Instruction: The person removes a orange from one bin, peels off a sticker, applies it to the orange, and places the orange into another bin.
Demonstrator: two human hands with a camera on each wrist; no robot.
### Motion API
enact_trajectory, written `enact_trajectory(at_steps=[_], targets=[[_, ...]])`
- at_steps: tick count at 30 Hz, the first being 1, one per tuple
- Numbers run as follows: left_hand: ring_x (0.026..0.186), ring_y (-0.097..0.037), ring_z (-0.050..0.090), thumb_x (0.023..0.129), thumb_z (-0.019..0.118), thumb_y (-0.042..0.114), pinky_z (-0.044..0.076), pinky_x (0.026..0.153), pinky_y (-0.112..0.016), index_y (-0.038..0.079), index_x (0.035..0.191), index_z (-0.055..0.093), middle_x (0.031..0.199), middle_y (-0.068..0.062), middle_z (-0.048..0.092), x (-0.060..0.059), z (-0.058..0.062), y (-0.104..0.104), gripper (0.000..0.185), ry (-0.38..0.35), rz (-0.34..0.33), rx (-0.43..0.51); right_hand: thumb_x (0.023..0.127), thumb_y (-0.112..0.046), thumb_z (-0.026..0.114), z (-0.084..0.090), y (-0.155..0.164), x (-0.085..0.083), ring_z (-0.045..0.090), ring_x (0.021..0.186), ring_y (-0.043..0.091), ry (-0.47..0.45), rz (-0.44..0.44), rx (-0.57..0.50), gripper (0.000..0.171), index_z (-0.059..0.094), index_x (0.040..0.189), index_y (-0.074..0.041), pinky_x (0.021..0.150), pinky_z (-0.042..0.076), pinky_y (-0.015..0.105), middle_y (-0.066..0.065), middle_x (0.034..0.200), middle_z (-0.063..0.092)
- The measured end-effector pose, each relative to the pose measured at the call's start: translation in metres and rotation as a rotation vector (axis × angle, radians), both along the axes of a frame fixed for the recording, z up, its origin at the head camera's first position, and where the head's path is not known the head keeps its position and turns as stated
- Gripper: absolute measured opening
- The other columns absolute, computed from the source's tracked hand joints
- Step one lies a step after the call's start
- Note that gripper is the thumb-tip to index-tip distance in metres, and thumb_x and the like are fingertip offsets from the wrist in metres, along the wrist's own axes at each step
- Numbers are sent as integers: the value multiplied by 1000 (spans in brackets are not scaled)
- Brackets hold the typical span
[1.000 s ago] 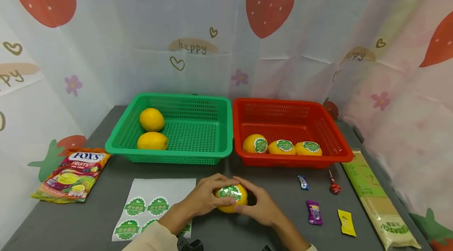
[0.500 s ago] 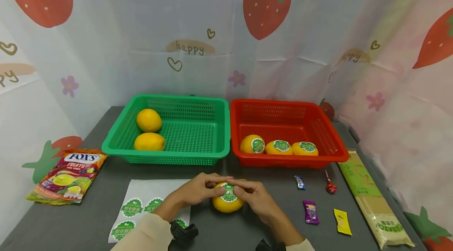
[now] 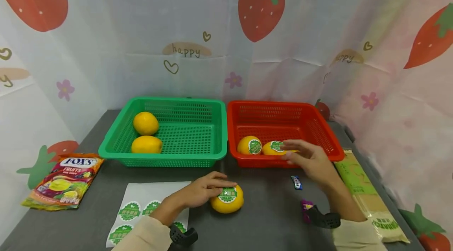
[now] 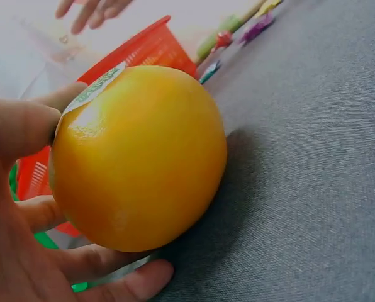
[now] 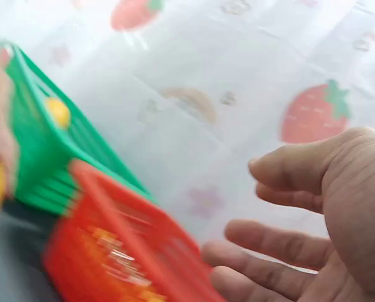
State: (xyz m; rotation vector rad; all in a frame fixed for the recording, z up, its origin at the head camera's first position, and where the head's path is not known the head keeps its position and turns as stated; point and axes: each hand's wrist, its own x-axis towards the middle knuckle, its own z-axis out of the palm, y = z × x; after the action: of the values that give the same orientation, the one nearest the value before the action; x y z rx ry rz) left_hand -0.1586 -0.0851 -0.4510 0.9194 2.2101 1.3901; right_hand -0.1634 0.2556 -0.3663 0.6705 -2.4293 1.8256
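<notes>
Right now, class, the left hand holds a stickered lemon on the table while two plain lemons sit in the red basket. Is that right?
Not quite. The head view shows the two plain lemons in the green basket, not the red one. The left hand does hold the stickered lemon on the table.

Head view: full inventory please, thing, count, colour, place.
green basket: 1, green, back left of table
plain lemons: 2, yellow, in green basket
red basket: 1, red, back right
stickered lemons: 2 visible, yellow with green stickers, in red basket; right hand may hide more
lemon: 1, yellow, green sticker on top, table front centre
sticker sheet: 1, white with green stickers, front left
candy bag: 1, multicolour, far left
blue candy: 1, near red basket
purple candy: 1, partly hidden
long packet: 1, green and tan, right edge
left hand: holds lemon
right hand: empty, in front of red basket
</notes>
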Motion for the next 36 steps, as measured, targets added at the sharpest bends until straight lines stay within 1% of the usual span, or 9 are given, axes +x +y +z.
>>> enact_trajectory(at_steps=[3, 7, 10, 17, 23, 27, 31, 33, 36], targets=[[126, -32, 39, 98, 56, 32, 36, 97, -49, 26, 132, 62, 141, -15, 39, 1, 0, 1, 35, 11, 13, -47, 97, -18, 61, 21, 26, -5, 62, 102, 27, 78, -158, 139, 38, 57, 131, -2, 83, 51, 31, 15, 121, 61], [113, -24, 46, 86, 72, 40, 42, 89, -41, 34, 131, 59, 134, -6, 42, 3, 1, 5, 48, 45, 30, -92, 96, -32, 61, 28, 57, -13, 51, 116, 37, 89, -323, 337, 51, 51, 139, -8, 91, 45, 51, 19, 134, 51], [103, -19, 49, 78, 80, 39, 44, 86, -36, 35, 129, 58, 123, 2, 45, 4, 2, 10, 56, 84, 46, -120, 94, -37, 62, 19, 78, -22, 38, 122, 49, 62, -374, 439, 60, 45, 143, -6, 90, 35, 69, 26, 142, 38], [91, -16, 51, 72, 80, 32, 47, 75, -31, 37, 120, 59, 106, 7, 49, 2, 14, 21, 53, 123, 72, -154, 90, -43, 64, -16, 108, -31, 18, 132, 56, -14, -427, 564, 74, 41, 140, 6, 92, 26, 74, 31, 151, 19], [94, -15, 52, 75, 78, 31, 49, 78, -32, 31, 124, 59, 111, 8, 53, -8, 49, 34, 52, 115, 5, -51, 92, -45, 61, -25, 117, -29, 21, 133, 54, -95, -424, 563, 78, 38, 139, 12, 96, 27, 70, 27, 154, 17], [96, -15, 54, 77, 79, 26, 50, 80, -31, 23, 130, 57, 119, 5, 53, -21, 77, 47, 57, 117, -22, 2, 92, -46, 60, -26, 122, -28, 32, 130, 50, -113, -408, 540, 78, 37, 141, 11, 96, 37, 60, 25, 154, 21], [97, -16, 53, 77, 79, 29, 51, 78, -29, 18, 137, 54, 123, 2, 53, -43, 106, 67, 66, 187, 7, -44, 92, -44, 62, -27, 124, -29, 39, 125, 45, -100, -402, 537, 77, 38, 141, 11, 92, 42, 53, 23, 153, 24], [98, -17, 52, 77, 78, 31, 50, 77, -28, 16, 138, 52, 121, 1, 53, -56, 120, 81, 69, 212, 25, -76, 92, -44, 62, -27, 125, -30, 37, 126, 46, -96, -397, 548, 77, 38, 141, 10, 93, 41, 55, 23, 153, 24], [97, -18, 53, 77, 78, 31, 51, 76, -27, 16, 139, 52, 117, 0, 54, -79, 135, 106, 69, 202, 55, -92, 92, -44, 62, -27, 128, -29, 32, 129, 49, -100, -382, 566, 77, 38, 141, 10, 95, 36, 61, 24, 154, 23]])
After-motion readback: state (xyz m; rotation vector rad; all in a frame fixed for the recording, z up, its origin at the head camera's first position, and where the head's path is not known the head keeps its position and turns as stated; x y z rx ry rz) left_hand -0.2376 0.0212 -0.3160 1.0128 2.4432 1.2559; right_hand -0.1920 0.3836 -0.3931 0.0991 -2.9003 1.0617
